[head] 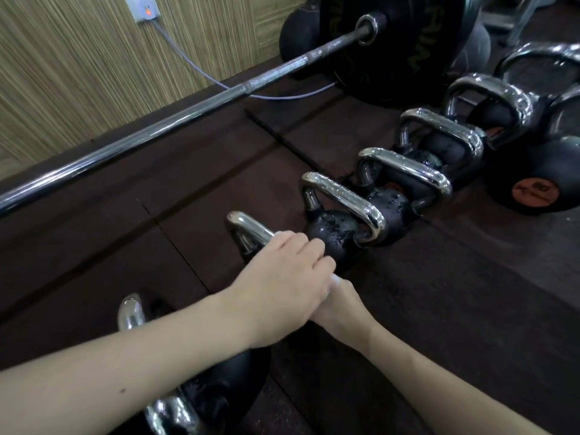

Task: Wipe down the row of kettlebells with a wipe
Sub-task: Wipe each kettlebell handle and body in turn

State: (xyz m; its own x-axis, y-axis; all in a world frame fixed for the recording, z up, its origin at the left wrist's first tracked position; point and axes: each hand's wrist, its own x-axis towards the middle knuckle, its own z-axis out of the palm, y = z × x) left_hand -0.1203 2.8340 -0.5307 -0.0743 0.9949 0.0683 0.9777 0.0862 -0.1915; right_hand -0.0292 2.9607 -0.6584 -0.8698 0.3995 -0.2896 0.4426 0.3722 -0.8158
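Observation:
A row of black kettlebells with chrome handles runs diagonally over the dark floor mats (439,293). Water drops cover the third kettlebell (337,233) and the fourth kettlebell (389,202). My left hand (282,277) lies over the second kettlebell's handle (248,224), fingers curled down around it. My right hand (342,301) sits just behind, mostly hidden under the left hand. A sliver of white wipe (335,279) shows at its fingertips. The nearest kettlebell (219,400) is under my left forearm.
A loaded barbell (157,127) lies along the wall to the left, its black plate (392,42) at the back. A grey cable (194,64) runs from a wall socket (146,9) to the floor. Bigger kettlebells (533,171) stand at the right.

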